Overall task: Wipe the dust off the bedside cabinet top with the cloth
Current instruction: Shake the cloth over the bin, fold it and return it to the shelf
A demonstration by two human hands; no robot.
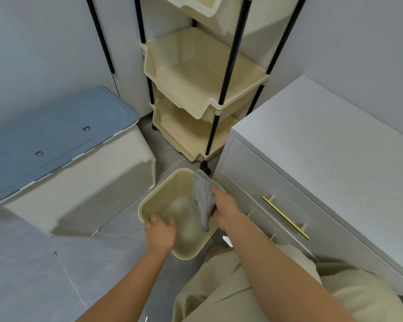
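Observation:
A grey cloth (204,198) hangs from my right hand (226,211), which grips it over the right rim of a cream plastic bin (163,189) on the floor. My left hand (161,233) is at the bin's near-left rim with fingers spread; it looks blurred, and whether it touches the rim is unclear. The white bedside cabinet (330,140) stands to the right, with a bare top and a gold drawer handle (285,217). Both hands are lower than the cabinet top and left of it.
A cream tiered rack (203,89) with black poles stands in the corner behind the bin. A storage box with a blue lid (54,140) sits on the left. Grey tiled floor (33,275) lies at lower left. My beige-trousered knees (289,298) are at lower right.

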